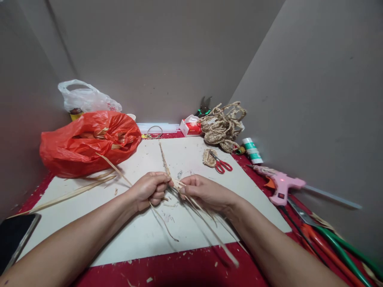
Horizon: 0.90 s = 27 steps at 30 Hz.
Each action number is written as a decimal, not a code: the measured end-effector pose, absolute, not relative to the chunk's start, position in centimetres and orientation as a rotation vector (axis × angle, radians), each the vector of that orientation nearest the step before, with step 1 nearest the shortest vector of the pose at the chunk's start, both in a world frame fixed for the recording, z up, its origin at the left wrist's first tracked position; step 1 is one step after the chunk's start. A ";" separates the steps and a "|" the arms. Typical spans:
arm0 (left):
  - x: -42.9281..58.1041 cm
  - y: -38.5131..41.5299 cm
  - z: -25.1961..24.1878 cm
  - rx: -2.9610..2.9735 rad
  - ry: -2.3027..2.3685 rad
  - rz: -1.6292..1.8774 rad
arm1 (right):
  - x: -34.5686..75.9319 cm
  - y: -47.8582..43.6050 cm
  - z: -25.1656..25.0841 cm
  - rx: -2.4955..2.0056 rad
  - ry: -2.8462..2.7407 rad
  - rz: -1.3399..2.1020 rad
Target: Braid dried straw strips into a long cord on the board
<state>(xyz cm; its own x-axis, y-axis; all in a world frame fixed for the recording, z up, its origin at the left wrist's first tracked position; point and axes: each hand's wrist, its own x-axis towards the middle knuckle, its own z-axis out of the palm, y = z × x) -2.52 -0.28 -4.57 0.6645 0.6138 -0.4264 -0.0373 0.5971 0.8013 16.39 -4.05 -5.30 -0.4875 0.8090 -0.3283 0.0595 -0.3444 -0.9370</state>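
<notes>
My left hand point(151, 188) and my right hand point(203, 191) meet over the middle of a white board point(125, 235), both closed on a bundle of dry straw strips point(178, 185). A braided length of the straw point(164, 157) runs away from my fingers toward the back. Loose strip ends point(215, 235) trail from under my right hand toward the near edge. One thin strand point(164, 225) curls down below my left hand.
A red plastic bag point(89, 141) with straw inside lies at the back left, a white bag point(86, 97) behind it. Jute rope point(221, 125), red scissors point(221, 164), a tape roll point(252, 150), a pink glue gun point(281, 185) and long-handled cutters point(329, 239) lie right. A phone point(14, 239) rests near left.
</notes>
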 end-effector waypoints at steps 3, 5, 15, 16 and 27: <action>-2.6 -0.3 -4.3 0.851 0.761 0.452 | 18.2 -4.4 -4.1 -1.162 -1.566 1.971; -2.6 -0.4 -4.3 0.854 0.762 0.464 | 19.8 -4.9 -3.0 -1.184 -1.640 1.920; -2.1 -0.7 -4.5 0.953 0.849 0.468 | 22.4 -7.4 0.9 -0.916 -1.135 1.345; -2.1 -0.7 -4.4 0.957 0.851 0.468 | 21.5 -7.2 0.5 -0.990 -1.166 1.424; -1.9 -0.9 -4.9 1.048 0.839 0.478 | 15.2 -5.2 -4.7 -1.173 -1.334 1.810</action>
<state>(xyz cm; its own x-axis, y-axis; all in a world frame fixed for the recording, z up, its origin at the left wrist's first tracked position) -1.92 -0.88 -4.89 0.6078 0.7017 -0.3717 0.0383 0.4417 0.8964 15.19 -5.24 -4.68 -0.4329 0.8494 -0.3020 0.0372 -0.3179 -0.9474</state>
